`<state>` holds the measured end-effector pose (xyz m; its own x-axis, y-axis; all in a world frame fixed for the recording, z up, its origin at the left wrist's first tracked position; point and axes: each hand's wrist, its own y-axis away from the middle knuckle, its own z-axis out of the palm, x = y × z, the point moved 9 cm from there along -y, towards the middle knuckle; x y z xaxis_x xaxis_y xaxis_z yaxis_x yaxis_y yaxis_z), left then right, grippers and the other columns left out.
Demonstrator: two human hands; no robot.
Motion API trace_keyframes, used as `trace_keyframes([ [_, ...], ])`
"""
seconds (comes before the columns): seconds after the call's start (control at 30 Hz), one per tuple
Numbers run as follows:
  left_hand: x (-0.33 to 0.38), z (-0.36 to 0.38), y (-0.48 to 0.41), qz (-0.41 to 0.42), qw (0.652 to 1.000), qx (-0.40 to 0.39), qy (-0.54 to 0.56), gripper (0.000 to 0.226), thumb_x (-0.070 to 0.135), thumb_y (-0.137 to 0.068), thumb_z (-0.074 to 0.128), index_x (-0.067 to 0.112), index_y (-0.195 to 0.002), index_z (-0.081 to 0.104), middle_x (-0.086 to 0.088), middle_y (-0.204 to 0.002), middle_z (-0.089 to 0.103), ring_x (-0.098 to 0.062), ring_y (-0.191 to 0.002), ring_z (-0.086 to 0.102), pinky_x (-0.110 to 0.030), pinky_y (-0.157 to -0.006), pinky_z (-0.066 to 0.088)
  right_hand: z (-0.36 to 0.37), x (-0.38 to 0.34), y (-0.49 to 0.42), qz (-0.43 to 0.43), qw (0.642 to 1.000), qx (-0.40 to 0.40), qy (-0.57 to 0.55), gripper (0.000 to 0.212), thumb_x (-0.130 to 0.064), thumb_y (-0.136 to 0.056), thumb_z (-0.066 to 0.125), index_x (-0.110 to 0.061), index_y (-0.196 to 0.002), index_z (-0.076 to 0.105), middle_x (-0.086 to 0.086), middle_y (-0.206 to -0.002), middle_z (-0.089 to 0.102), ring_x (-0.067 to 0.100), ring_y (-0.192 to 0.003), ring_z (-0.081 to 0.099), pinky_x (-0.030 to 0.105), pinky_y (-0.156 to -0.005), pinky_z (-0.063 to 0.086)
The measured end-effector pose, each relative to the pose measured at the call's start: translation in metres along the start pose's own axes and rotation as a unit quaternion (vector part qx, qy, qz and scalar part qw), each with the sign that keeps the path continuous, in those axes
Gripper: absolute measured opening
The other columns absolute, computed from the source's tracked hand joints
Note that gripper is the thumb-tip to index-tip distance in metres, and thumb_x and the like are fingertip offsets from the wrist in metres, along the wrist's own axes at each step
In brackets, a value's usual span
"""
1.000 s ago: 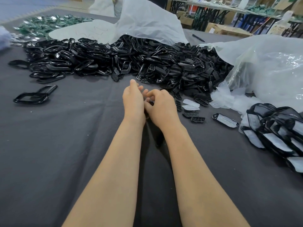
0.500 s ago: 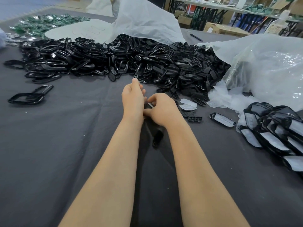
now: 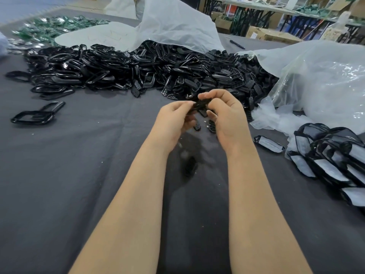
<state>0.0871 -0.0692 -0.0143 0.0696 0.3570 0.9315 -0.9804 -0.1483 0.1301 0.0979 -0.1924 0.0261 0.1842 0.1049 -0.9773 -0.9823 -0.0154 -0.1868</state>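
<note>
Black plastic part [image 3: 201, 104], small and blurred, pinched at both ends and held clear above grey cloth [image 3: 79, 184], at centre, just near of the main heap. Left hand [image 3: 173, 121]: fingers curled, fingertips closed on the part's left end. Right hand [image 3: 227, 117]: thumb and curled fingers clamped on the right end. Exact shape of the part not discernible. Directly below the hands, on the cloth: small black inserts [image 3: 211, 126], lying loose. Beyond, across the far half: heap of black frames and inserts [image 3: 128, 70], spilling from under a white plastic bag [image 3: 177, 24]. To the right: crumpled clear bag [image 3: 325, 86]; nearer, stack of film-faced frames [image 3: 333, 161], with one single film-faced piece [image 3: 268, 144] just to its left. At left, well apart from the hands: pair of black loops [image 3: 37, 114]. Far left: green parts [image 3: 49, 24]. Far, right of the white bag: black pen [image 3: 237, 44].
</note>
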Motion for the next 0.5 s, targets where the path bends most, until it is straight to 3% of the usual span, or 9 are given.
trace_keyframes([
  [0.1,0.000,-0.025,-0.003,0.000,0.990,0.096,0.102,0.014,0.001,-0.094,0.057,0.007,-0.081,0.061,-0.004,-0.076,0.061,-0.004,-0.061,0.061,-0.013,-0.062,0.055,-0.009,0.004,-0.002,-0.002,0.981,0.051,0.186,0.027,0.002,-0.086,0.051,-0.022,-0.088,0.065,-0.007,-0.086,0.063,0.003,-0.072,0.053,0.014,-0.065,0.043],
  [0.17,0.002,-0.043,-0.002,0.016,0.981,0.161,0.106,0.013,0.003,-0.094,0.058,0.009,-0.083,0.060,-0.004,-0.080,0.062,-0.006,-0.069,0.061,-0.014,-0.064,0.055,-0.014,0.005,-0.001,-0.005,0.943,0.077,0.325,0.021,-0.006,-0.086,0.055,-0.020,-0.097,0.066,-0.006,-0.089,0.061,0.006,-0.074,0.054,0.014,-0.066,0.043],
  [0.23,0.005,-0.053,-0.001,0.037,0.972,0.203,0.115,0.012,0.005,-0.095,0.057,0.011,-0.084,0.057,-0.003,-0.082,0.062,-0.007,-0.072,0.061,-0.014,-0.060,0.053,-0.012,0.011,0.001,0.013,0.897,0.066,0.436,0.017,-0.021,-0.086,0.062,-0.018,-0.102,0.067,-0.004,-0.093,0.064,0.013,-0.090,0.059,0.022,-0.079,0.045],
  [0.37,0.007,-0.054,0.001,0.066,0.967,0.216,0.118,0.011,0.008,-0.099,0.049,0.012,-0.089,0.047,-0.007,-0.087,0.064,-0.009,-0.068,0.069,-0.016,-0.058,0.053,0.006,0.026,0.001,0.052,0.819,0.022,0.571,0.037,-0.044,-0.087,0.063,-0.019,-0.114,0.063,0.002,-0.117,0.063,0.026,-0.116,0.050,0.038,-0.097,0.041],
  [0.5,0.007,-0.045,0.000,0.068,0.979,0.187,0.043,0.010,0.010,-0.100,0.048,0.014,-0.090,0.046,-0.007,-0.084,0.065,-0.004,-0.056,0.068,-0.014,-0.052,0.050,0.016,0.029,-0.002,0.046,0.790,0.006,0.611,0.031,-0.033,-0.094,0.055,-0.014,-0.118,0.059,0.007,-0.122,0.060,0.028,-0.118,0.050,0.038,-0.095,0.038],
])
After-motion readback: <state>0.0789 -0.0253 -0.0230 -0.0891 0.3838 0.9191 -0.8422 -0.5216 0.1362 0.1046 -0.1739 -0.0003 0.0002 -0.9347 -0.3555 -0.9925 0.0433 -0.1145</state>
